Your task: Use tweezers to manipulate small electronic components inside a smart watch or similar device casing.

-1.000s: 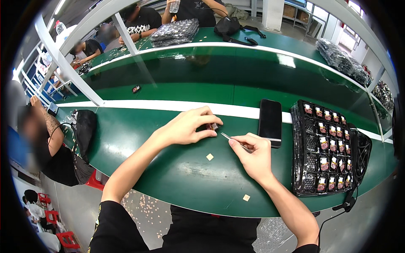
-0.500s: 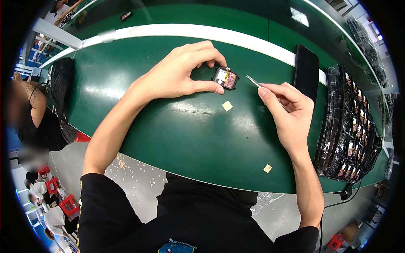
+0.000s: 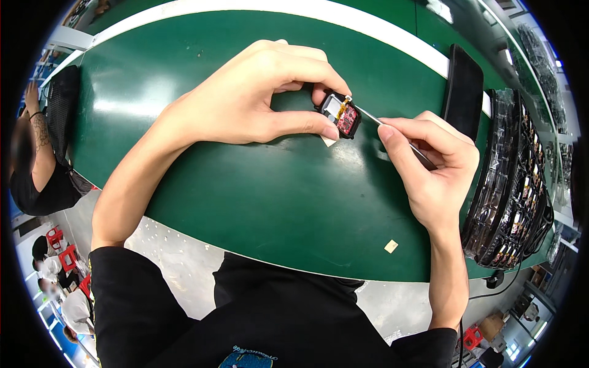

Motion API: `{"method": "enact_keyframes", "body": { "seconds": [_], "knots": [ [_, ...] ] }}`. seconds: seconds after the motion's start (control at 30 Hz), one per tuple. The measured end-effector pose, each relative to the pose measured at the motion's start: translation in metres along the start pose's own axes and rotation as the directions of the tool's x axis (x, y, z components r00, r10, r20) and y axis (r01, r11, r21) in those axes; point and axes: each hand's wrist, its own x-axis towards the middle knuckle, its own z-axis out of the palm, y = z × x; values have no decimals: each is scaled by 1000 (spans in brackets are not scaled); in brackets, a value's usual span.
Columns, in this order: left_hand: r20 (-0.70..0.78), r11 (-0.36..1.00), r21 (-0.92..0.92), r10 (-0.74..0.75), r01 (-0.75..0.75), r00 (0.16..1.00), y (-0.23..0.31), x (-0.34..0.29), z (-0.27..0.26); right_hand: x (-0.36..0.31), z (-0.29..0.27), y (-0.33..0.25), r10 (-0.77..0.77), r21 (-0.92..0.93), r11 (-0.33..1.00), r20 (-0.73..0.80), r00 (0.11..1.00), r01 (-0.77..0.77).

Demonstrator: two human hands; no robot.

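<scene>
Between thumb and fingers, my left hand [image 3: 264, 98] grips an opened smartwatch case [image 3: 341, 115], tilted, with a red circuit board, a silvery part and a yellow strip showing inside. My right hand [image 3: 432, 159] is closed on thin metal tweezers [image 3: 392, 132]. Their tip meets the upper right edge of the case, near a small connector; whether it touches, I cannot tell. Partly hidden under the case and my left thumb lies a pale yellow square [image 3: 329, 140] on the green table. Another pale yellow square [image 3: 391, 246] lies nearer the table's front edge.
Stacked black trays [image 3: 506, 184] holding several watch parts stand at the right. Behind them is a flat black pad or box [image 3: 462, 92]. A white rail [image 3: 257, 7] runs along the far side. At the left, another person [image 3: 40, 147] sits beside a black mesh chair back [image 3: 61, 116].
My right hand has brought the tweezers left to the watch case. My left hand has lifted and tilted the case, which now covers part of the nearer square. The view has shifted.
</scene>
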Motion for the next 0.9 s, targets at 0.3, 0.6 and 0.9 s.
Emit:
{"method": "enact_keyframes", "body": {
  "seconds": [0.3, 0.6, 0.9],
  "knots": [
    [8, 997, -45, -61, 62, 998, -1, 2, -1, 4, 7, 5, -43, -84, 996, 6, 999, 43],
    [32, 994, -8, -106, 106, 994, 4, 2, -3, 3, 3, -6, 38, -181, 983, 76, 996, -24],
    [3, 991, 19, -135, 135, 991, 5, 3, -3, 3, 5, 2, -236, -281, 931, 27, 971, 234]
  ]
}}
